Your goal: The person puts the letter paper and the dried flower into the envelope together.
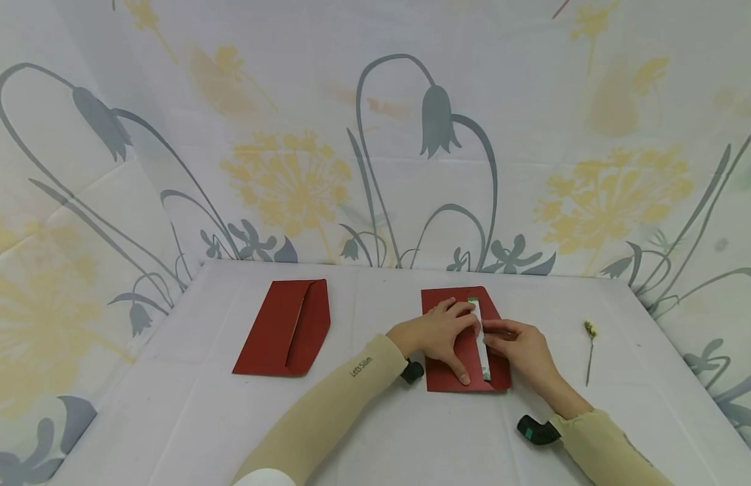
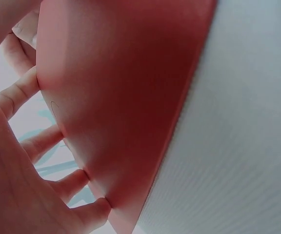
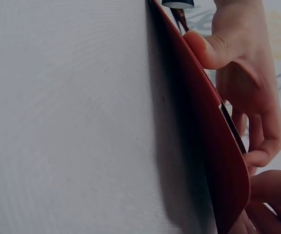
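Note:
A red envelope (image 1: 439,370) lies on the white cloth, its flap to the right. A narrow white strip (image 1: 485,368) with green ends runs lengthwise near the flap fold. My left hand (image 1: 439,333) rests on the envelope with fingers spread, the thumb low and the fingers reaching the strip's upper part. My right hand (image 1: 524,351) comes from the right, thumb and fingers pinching the strip's right edge. In the left wrist view the left fingers (image 2: 43,141) touch the red envelope (image 2: 126,87). In the right wrist view the envelope (image 3: 223,161) shows edge-on, and the strip is barely visible.
A second red envelope (image 1: 281,327) lies at the left, flap open to the right. At the right is a small dried yellow flower (image 1: 589,344) on a thin stem. A flower-printed curtain (image 1: 400,169) stands behind the table. Black wrist cameras (image 1: 536,430) sit by the wrists.

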`<state>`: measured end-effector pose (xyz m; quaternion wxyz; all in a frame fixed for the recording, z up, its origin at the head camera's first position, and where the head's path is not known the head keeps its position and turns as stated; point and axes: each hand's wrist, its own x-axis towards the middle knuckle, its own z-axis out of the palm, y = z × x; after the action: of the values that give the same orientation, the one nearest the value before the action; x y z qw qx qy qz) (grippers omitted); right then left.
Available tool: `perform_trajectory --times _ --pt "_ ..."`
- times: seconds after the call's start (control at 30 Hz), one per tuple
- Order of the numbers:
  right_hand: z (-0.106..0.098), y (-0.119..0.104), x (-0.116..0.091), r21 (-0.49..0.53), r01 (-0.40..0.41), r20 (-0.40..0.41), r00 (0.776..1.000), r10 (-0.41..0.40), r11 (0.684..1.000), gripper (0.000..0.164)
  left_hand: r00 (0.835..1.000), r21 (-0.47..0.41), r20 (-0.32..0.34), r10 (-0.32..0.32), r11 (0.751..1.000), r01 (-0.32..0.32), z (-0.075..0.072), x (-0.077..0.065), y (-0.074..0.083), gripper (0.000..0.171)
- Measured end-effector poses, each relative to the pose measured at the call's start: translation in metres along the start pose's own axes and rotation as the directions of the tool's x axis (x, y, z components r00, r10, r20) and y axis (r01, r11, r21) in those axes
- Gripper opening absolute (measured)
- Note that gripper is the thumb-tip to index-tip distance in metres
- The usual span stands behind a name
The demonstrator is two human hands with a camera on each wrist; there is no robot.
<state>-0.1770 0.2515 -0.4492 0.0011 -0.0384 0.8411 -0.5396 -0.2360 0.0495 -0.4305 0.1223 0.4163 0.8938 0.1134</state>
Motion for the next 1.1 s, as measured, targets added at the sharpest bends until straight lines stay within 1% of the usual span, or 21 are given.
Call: perform_trajectory --times 0.17,0.37,0.47,0.57,0.8,0.9,1.1 --pt "0.003 0.001 0.002 0.071 -0.025 0.024 0.999 0.023 0.997 0.042 1.0 0.013 0.005 -0.001 1.0 0.001 0.0 0.0 0.0 0.077" --pt "0.006 0.002 0.006 0.04 -0.057 0.037 0.998 0.056 0.998 0.041 1.0 0.004 0.003 0.005 1.0 -0.005 0.0 0.0 -0.001 0.076" --pt "0.007 0.003 0.008 0.052 -0.078 0.041 0.996 0.076 0.996 0.039 1.0 -0.005 0.002 0.012 1.0 -0.012 0.001 0.0 -0.001 0.076" --pt "0.008 0.003 0.01 0.078 -0.09 0.064 0.994 0.085 0.993 0.039 1.0 -0.014 0.001 0.018 1.0 -0.018 0.001 0.0 -0.001 0.077" --pt "0.004 0.006 0.014 0.159 -0.074 0.139 0.989 0.052 0.985 0.026 1.0 0.005 0.006 0.015 1.0 -0.015 0.0 -0.001 -0.001 0.083" --pt "0.003 0.008 0.015 0.174 -0.071 0.171 0.984 0.041 0.982 0.022 1.0 0.014 0.007 0.021 1.0 -0.021 0.001 -0.001 -0.001 0.085" --pt "0.0 0.008 0.014 0.191 -0.064 0.2 0.979 0.025 0.98 0.024 1.0 -0.001 0.015 0.018 1.0 -0.017 0.002 0.0 -0.002 0.079"
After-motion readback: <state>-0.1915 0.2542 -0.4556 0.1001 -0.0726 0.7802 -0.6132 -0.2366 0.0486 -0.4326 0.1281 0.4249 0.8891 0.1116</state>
